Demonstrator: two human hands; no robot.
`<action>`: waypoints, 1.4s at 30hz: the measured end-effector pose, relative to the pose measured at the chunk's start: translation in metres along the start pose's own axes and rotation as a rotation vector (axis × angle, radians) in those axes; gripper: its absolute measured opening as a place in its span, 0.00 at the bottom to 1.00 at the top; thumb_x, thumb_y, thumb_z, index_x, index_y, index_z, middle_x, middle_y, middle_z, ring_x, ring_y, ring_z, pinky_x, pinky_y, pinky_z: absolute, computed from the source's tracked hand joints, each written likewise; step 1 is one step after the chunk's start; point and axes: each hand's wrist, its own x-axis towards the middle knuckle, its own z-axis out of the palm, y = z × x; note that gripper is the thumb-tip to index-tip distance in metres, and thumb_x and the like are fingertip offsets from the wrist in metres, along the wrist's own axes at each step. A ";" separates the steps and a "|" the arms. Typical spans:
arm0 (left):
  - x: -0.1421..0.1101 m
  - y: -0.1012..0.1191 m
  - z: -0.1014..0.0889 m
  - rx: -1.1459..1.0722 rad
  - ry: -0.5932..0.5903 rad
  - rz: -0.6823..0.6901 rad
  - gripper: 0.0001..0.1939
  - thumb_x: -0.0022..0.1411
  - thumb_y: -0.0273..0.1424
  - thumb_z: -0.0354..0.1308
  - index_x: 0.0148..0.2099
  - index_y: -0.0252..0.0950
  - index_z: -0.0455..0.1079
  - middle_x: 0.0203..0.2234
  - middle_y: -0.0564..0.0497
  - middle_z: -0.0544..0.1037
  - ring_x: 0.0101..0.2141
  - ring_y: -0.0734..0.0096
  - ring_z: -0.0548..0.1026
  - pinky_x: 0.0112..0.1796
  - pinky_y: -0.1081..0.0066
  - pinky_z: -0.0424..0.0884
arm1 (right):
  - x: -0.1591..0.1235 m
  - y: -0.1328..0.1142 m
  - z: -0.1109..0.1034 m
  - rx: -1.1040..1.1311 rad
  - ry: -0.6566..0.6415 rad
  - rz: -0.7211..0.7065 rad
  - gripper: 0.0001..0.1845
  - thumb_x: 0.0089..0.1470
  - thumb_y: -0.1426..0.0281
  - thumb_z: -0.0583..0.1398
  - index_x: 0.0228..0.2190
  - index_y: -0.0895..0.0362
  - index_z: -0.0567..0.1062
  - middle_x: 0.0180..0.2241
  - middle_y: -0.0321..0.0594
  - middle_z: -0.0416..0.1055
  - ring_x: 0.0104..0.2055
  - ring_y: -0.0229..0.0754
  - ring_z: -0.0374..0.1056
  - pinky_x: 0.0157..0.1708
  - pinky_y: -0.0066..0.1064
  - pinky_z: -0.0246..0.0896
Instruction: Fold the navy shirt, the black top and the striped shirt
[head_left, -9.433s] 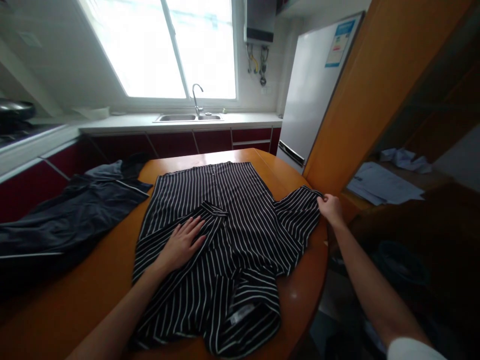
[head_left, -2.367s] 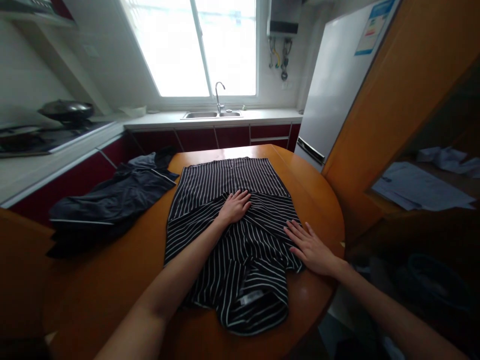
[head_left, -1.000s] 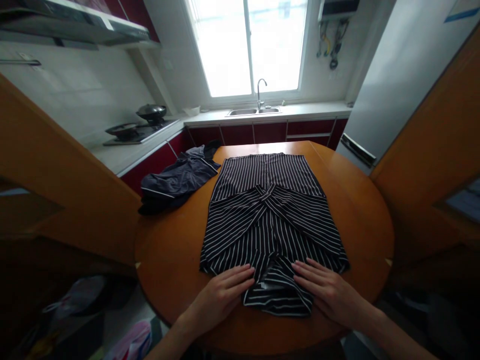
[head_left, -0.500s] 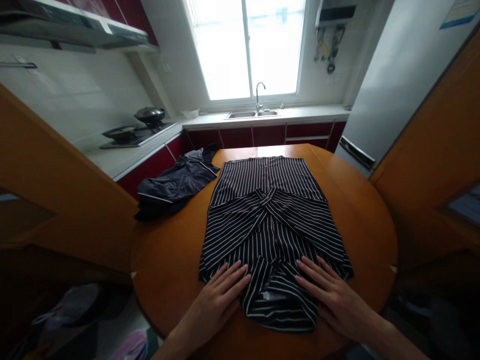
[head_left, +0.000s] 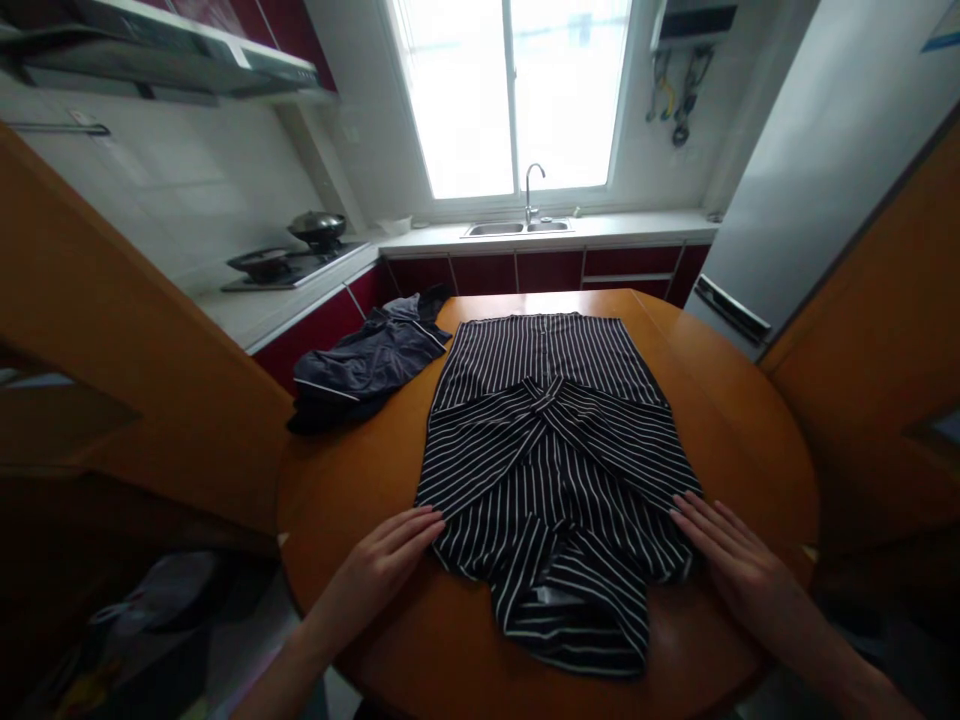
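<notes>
A black shirt with white stripes lies spread on the round wooden table, its collar end nearest me and its hem at the far side. Both sleeves are folded inward and cross near the middle of the shirt. My left hand rests at the shirt's left shoulder edge, fingers stretched out and fingertips on the cloth. At the opposite shoulder edge, my right hand touches the fabric with straight fingers. The thumbs of both hands are mostly hidden.
Dark grey clothing with white piping lies bunched on the table's left edge. Beyond stand a counter with a sink, a stove with pans, and a fridge at right. Wooden panels flank both sides.
My hands have moved apart, from beside the collar out to the two shoulder edges. The shirt's shoulder corners now look drawn in and rumpled. The view has shifted slightly left.
</notes>
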 end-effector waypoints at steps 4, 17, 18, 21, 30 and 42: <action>-0.001 0.000 0.005 -0.037 0.059 -0.063 0.22 0.72 0.22 0.47 0.64 0.40 0.66 0.49 0.46 0.77 0.50 0.66 0.75 0.53 0.65 0.74 | -0.001 0.007 -0.002 -0.010 0.018 -0.052 0.39 0.60 0.83 0.47 0.69 0.48 0.53 0.66 0.36 0.60 0.68 0.42 0.54 0.67 0.41 0.52; -0.013 -0.004 -0.001 -0.065 0.055 -0.081 0.23 0.70 0.20 0.47 0.63 0.41 0.67 0.51 0.45 0.75 0.52 0.65 0.73 0.54 0.64 0.72 | -0.014 0.021 -0.010 0.020 -0.036 -0.091 0.39 0.59 0.83 0.48 0.68 0.47 0.55 0.65 0.35 0.62 0.66 0.42 0.58 0.63 0.39 0.60; -0.013 -0.005 0.001 -0.046 0.065 -0.104 0.23 0.70 0.20 0.46 0.63 0.41 0.67 0.52 0.45 0.74 0.53 0.64 0.72 0.54 0.63 0.72 | -0.014 0.021 -0.010 0.016 -0.036 -0.081 0.39 0.59 0.83 0.48 0.68 0.48 0.55 0.65 0.36 0.62 0.66 0.42 0.58 0.63 0.40 0.59; -0.012 -0.008 0.002 -0.012 0.045 -0.097 0.22 0.70 0.22 0.47 0.61 0.42 0.69 0.51 0.46 0.76 0.53 0.64 0.73 0.54 0.63 0.73 | -0.010 0.018 -0.012 0.009 -0.034 -0.076 0.38 0.60 0.82 0.48 0.69 0.49 0.53 0.66 0.38 0.60 0.67 0.43 0.56 0.65 0.42 0.55; 0.027 0.040 0.005 -0.101 -0.150 0.145 0.27 0.71 0.21 0.48 0.68 0.43 0.60 0.64 0.49 0.67 0.64 0.62 0.63 0.63 0.55 0.63 | 0.029 -0.046 -0.017 0.169 -0.094 -0.181 0.32 0.63 0.77 0.54 0.66 0.49 0.60 0.65 0.39 0.61 0.69 0.45 0.53 0.68 0.44 0.48; 0.051 0.079 0.020 -0.263 -0.172 0.193 0.29 0.67 0.25 0.56 0.69 0.38 0.58 0.65 0.42 0.64 0.66 0.56 0.60 0.62 0.54 0.65 | 0.048 -0.064 -0.012 0.431 -0.177 -0.160 0.26 0.63 0.79 0.53 0.60 0.52 0.69 0.59 0.41 0.70 0.66 0.43 0.59 0.68 0.44 0.49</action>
